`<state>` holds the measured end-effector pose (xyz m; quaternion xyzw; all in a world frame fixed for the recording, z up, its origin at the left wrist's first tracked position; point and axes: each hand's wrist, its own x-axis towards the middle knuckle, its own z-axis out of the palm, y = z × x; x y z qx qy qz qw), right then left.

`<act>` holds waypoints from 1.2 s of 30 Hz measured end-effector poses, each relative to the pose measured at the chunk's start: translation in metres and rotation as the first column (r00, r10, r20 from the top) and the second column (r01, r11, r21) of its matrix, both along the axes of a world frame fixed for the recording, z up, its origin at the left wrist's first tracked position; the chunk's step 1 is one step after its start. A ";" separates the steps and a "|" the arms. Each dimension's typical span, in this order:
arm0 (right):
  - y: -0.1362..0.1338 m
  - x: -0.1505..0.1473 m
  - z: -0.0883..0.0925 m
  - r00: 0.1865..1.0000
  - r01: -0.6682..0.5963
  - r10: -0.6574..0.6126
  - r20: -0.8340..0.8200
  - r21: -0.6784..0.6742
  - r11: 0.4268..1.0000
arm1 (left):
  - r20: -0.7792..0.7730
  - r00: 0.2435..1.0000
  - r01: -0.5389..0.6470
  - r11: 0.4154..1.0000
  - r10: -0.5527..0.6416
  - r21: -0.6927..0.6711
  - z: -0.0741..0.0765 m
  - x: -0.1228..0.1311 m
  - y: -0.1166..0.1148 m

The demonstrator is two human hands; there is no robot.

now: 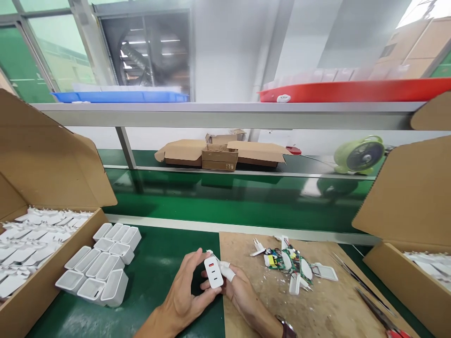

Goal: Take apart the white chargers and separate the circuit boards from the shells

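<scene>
Just left of the brown board, a white charger (213, 272) with a red port and two slots on its end face is held between my hands. My left hand (185, 286) curls round its left side, thumb at the lower edge. My right hand (243, 291) has its fingers closed against the right and back; white covers wrap some fingertips. What those fingers grip behind the charger is partly hidden. To the right lie green circuit boards (291, 260) with white plastic parts. Several open white housings (102, 265) stand in rows on the left.
Cardboard boxes with white parts flank the bench, one box (81, 234) left and another box (408, 277) right. Tweezers (362, 281) and red-handled scissors (382, 314) lie on the brown board (257, 310). A shelf (225, 112) crosses above, carrying a blue tray (121, 96) and red tray (355, 90).
</scene>
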<state>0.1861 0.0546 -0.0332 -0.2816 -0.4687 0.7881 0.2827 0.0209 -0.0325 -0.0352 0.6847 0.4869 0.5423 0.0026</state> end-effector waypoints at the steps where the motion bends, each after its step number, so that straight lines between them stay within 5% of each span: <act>1: 0.000 0.000 0.000 1.000 0.001 -0.001 -0.002 -0.002 1.000 | -0.001 1.000 0.000 1.000 0.000 0.006 0.001 0.000 0.000; 8: 0.001 0.001 -0.004 0.999 0.036 -0.037 0.025 0.050 0.998 | -0.007 1.000 -0.010 1.000 0.010 -0.024 0.003 0.000 0.001; 11: 0.001 0.005 -0.004 0.986 0.142 -0.157 0.054 0.216 0.966 | -0.058 0.997 -0.058 0.997 0.056 -0.041 0.001 -0.002 0.002; 13: -0.001 0.009 -0.005 0.958 0.171 -0.254 0.131 0.449 0.877 | -0.118 0.991 -0.075 0.993 0.063 -0.094 -0.001 -0.004 0.003; 15: -0.002 0.013 -0.006 0.916 0.100 -0.334 0.221 0.682 0.725 | -0.171 0.985 -0.066 0.983 0.036 -0.173 -0.004 -0.006 0.002; 17: -0.004 0.016 -0.006 0.887 -0.007 -0.365 0.282 0.800 0.600 | -0.195 0.981 -0.045 0.968 -0.004 -0.247 -0.007 -0.007 0.001; 19: -0.006 0.018 -0.005 0.881 -0.057 -0.364 0.301 0.833 0.550 | -0.195 0.980 -0.026 0.957 -0.032 -0.289 -0.009 -0.009 -0.001; 31: -0.019 0.018 0.013 0.841 -0.101 -0.347 0.416 0.749 0.655 | -0.188 0.981 -0.081 0.983 0.049 -0.167 -0.024 -0.015 -0.003; 33: -0.019 0.019 0.012 0.842 -0.112 -0.349 0.412 0.766 0.633 | -0.194 0.980 -0.078 0.979 0.040 -0.189 -0.024 -0.016 -0.003; 36: -0.018 0.019 0.008 0.870 -0.108 -0.361 0.337 0.843 0.527 | -0.202 0.979 -0.067 0.968 0.018 -0.240 -0.022 -0.017 -0.004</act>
